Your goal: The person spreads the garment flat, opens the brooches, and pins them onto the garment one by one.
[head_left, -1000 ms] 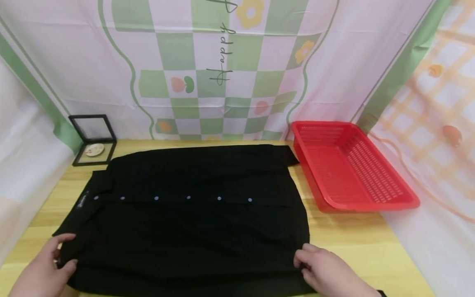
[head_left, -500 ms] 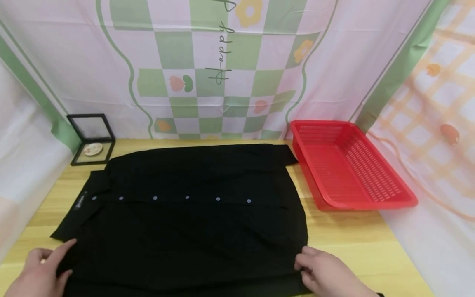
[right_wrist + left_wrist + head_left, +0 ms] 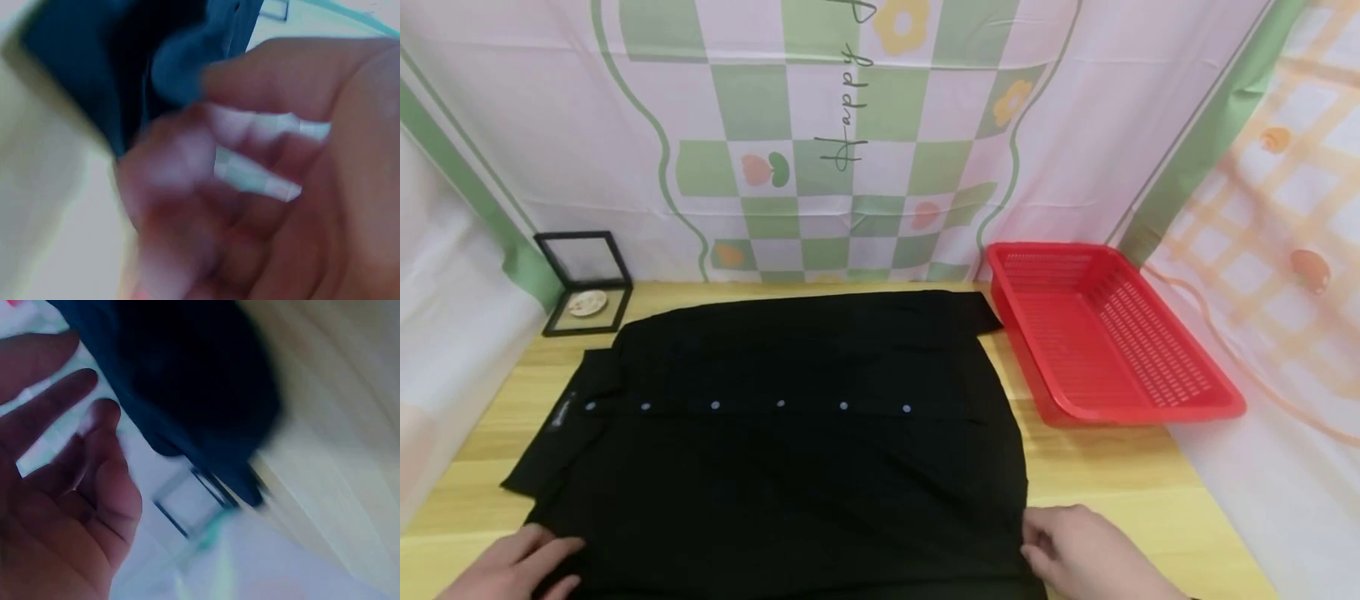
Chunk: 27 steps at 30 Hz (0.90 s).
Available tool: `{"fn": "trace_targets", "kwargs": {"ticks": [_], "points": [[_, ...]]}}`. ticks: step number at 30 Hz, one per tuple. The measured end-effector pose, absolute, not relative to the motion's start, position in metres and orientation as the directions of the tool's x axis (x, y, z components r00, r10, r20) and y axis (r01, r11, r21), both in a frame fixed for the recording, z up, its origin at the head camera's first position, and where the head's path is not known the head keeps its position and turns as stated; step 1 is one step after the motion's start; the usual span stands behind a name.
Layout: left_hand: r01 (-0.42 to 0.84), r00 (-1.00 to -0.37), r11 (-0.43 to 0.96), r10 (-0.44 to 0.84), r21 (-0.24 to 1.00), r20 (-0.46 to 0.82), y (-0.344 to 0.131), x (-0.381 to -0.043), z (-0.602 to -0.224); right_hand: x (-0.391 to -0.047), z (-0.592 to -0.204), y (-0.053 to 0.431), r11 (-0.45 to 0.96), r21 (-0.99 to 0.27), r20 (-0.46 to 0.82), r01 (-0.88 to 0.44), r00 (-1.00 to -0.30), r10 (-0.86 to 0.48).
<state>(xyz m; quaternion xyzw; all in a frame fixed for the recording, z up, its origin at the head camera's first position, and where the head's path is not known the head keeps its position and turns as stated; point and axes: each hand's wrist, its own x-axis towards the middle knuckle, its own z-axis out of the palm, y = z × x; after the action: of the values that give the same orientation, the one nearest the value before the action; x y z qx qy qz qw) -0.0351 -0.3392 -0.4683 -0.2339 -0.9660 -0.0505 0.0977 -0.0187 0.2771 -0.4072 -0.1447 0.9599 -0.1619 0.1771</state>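
A black button-up shirt (image 3: 790,492) lies spread on the table, collar (image 3: 542,458) to the left and a row of pale buttons running across it. At its lower left edge, my left hand (image 3: 512,567) touches the cloth with fingers apart. The left wrist view shows those fingers (image 3: 56,412) loosely bent beside the dark fabric (image 3: 187,381). My right hand (image 3: 1082,546) pinches the shirt's hem at the lower right. Blurred in the right wrist view, its thumb and fingertips meet at the cloth (image 3: 181,69).
A red plastic basket (image 3: 1052,392) stands at the back right, close to the shirt's far sleeve. At the back left is a black-framed stand (image 3: 583,258) with a small round piece (image 3: 587,302). A patterned cloth (image 3: 827,108) hangs behind the wooden table (image 3: 1120,467).
My left hand has drawn back from the collar side and slid down toward the near edge. My right hand has shifted slightly right and down with the hem, stretching the shirt's near side.
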Motion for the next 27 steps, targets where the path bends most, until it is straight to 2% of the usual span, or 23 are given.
{"fn": "trace_targets", "kwargs": {"ticks": [1, 3, 5, 7, 10, 14, 18, 21, 25, 27], "points": [[0.49, -0.86, 0.869, 0.47, 0.066, 0.197, -0.332, -0.035, -0.467, -0.018, -0.406, 0.276, 0.942, -0.314, -0.348, -0.119, -0.909, -0.23], [0.507, -0.862, 0.856, 0.505, 0.104, 0.044, -0.32, -0.037, -0.467, -0.019, -0.409, 0.272, 0.974, -0.223, -0.438, 0.04, -0.896, -0.064], [0.488, -0.855, 0.861, 0.504, 0.14, -0.118, -0.311, -0.041, -0.469, -0.02, -0.413, 0.269, 0.968, -0.208, -0.478, 0.139, -0.878, 0.023], [0.441, -0.854, 0.885, 0.465, 0.148, -0.232, -0.305, -0.043, -0.47, -0.021, -0.418, 0.266, 0.953, -0.243, -0.474, 0.183, -0.879, 0.048], [0.445, -0.866, 0.888, 0.459, 0.114, -0.197, -0.303, -0.043, -0.471, -0.022, -0.424, 0.263, 0.923, -0.314, -0.444, 0.224, -0.893, 0.065], [0.495, -0.858, 0.863, 0.504, 0.099, -0.105, -0.304, -0.042, -0.468, -0.02, -0.424, 0.269, 0.846, -0.436, -0.466, 0.307, -0.881, 0.08], [0.552, -0.829, 0.827, 0.558, 0.11, -0.036, -0.307, -0.043, -0.466, -0.013, -0.419, 0.289, 0.789, -0.538, -0.491, 0.297, -0.871, -0.007], [0.541, -0.833, 0.832, 0.55, 0.124, -0.054, -0.309, -0.044, -0.467, -0.009, -0.419, 0.301, 0.811, -0.526, -0.512, 0.257, -0.857, -0.06], [0.46, -0.867, 0.877, 0.477, 0.136, -0.146, -0.306, -0.044, -0.468, -0.007, -0.42, 0.303, 0.873, -0.397, -0.555, 0.282, -0.832, 0.017], [0.415, -0.883, 0.902, 0.432, 0.123, -0.184, -0.302, -0.044, -0.467, -0.008, -0.417, 0.301, 0.91, -0.322, -0.517, 0.26, -0.854, 0.061]]}}
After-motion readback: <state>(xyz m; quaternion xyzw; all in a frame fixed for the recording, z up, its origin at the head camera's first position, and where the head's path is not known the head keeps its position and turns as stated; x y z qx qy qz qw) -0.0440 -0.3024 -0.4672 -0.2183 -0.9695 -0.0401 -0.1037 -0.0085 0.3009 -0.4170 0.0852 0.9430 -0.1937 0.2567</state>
